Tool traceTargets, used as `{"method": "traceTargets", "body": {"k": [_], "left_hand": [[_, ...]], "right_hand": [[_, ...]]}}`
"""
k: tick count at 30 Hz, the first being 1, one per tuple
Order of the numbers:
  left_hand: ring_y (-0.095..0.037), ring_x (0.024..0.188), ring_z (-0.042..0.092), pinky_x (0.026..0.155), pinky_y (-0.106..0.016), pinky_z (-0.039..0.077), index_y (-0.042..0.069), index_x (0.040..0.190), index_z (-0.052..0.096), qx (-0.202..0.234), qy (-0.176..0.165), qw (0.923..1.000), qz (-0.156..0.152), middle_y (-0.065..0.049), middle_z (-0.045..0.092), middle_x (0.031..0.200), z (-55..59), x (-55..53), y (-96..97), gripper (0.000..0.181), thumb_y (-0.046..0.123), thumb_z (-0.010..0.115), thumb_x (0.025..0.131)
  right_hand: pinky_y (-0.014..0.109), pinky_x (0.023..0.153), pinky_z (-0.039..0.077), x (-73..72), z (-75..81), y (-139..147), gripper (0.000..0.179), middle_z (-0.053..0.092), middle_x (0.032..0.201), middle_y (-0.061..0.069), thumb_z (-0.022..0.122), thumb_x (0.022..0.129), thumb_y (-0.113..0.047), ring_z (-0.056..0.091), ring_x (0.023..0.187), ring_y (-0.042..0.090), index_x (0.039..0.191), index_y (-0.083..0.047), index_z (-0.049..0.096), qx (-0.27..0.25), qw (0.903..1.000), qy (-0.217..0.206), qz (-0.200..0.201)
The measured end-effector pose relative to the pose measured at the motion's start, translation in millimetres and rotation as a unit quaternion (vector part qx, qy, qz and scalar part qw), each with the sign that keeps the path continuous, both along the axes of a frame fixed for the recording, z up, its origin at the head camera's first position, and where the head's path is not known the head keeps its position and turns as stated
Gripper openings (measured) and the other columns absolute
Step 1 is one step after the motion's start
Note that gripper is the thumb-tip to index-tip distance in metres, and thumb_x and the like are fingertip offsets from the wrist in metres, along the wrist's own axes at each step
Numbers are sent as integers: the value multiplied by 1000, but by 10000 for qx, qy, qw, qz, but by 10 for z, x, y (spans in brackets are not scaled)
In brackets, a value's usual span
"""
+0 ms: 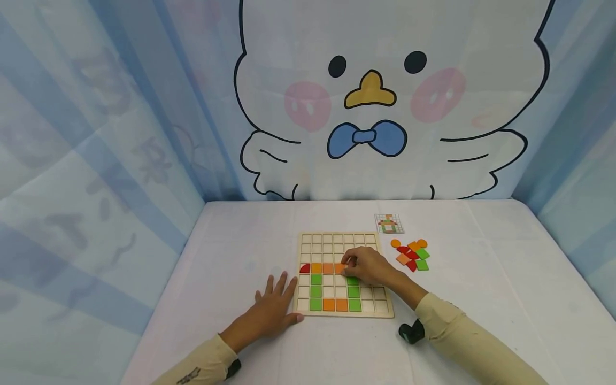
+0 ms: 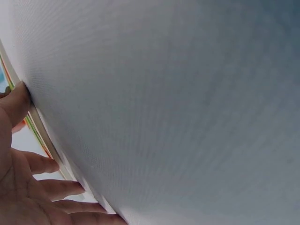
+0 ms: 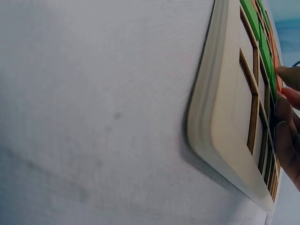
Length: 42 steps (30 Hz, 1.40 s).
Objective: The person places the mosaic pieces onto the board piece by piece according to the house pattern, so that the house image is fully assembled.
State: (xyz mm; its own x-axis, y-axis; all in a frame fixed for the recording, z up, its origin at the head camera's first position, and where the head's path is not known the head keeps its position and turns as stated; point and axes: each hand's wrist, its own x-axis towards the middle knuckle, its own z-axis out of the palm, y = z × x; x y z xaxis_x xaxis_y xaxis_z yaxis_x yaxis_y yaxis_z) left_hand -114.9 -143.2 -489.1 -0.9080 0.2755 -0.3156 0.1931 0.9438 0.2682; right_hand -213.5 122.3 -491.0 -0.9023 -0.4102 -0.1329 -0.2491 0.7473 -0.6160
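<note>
In the head view a wooden grid board (image 1: 380,307) lies on the table, partly filled with flat tiles. My right hand (image 1: 368,266) reaches over it from the right, fingers curled, with thumb and forefinger pinching at an orange square tile (image 1: 339,268) in the middle row. Left of that tile sit two more orange squares and a red quarter-round tile (image 1: 305,268). Green square tiles (image 1: 315,292) form two columns below, and orange squares fill cells between them in the bottom row. My left hand (image 1: 271,310) lies spread beside the board's left edge, its thumb at the lower left corner.
Right of the board is a loose pile of tiles, among them a red tile (image 1: 412,265), a green tile (image 1: 422,264) and an orange round tile (image 1: 395,243). A small pattern card (image 1: 389,223) lies behind the pile. A printed curtain (image 1: 370,176) hangs at the table's far edge.
</note>
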Motion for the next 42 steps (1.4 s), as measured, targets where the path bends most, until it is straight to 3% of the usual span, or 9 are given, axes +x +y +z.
{"method": "traceTargets", "body": {"k": [9,20,24,31,42], "left_hand": [[-50,147,14,103,-74,28,14,155,27,-30,27,10000,-30,-18,18,163,0,6,-6,89,56,65,86],[-50,146,16,102,-74,29,14,155,28,-62,35,10000,-51,-18,18,163,16,8,-1,89,56,66,86],[-51,146,16,102,-74,30,13,155,28,-41,48,10000,-64,-18,19,162,34,17,3,89,55,66,86],[-51,146,16,102,-74,30,13,155,28,-56,32,10000,-68,-18,18,162,37,18,2,89,55,65,87],[-51,146,16,102,-74,29,13,155,28,-3,16,10000,-24,-19,19,162,50,24,10,89,55,66,86]], "right_hand": [[28,68,43,42,14,131,21,61,79,-7,75,87,-25,53,73,11,106,-17,71,-37,9999,-7,104],[22,59,45,29,31,688,25,62,85,-3,71,89,-22,51,67,11,111,-9,70,-472,9984,286,104],[24,56,45,17,49,919,28,62,85,-1,71,89,-22,52,63,11,112,-7,69,-348,9987,322,-164],[25,62,41,20,45,1212,20,61,74,-2,72,88,-17,52,69,13,105,-6,71,136,9942,684,-815],[28,63,39,15,5,1265,24,60,80,1,75,86,-24,52,74,16,102,-7,70,390,9900,408,-1297]]}}
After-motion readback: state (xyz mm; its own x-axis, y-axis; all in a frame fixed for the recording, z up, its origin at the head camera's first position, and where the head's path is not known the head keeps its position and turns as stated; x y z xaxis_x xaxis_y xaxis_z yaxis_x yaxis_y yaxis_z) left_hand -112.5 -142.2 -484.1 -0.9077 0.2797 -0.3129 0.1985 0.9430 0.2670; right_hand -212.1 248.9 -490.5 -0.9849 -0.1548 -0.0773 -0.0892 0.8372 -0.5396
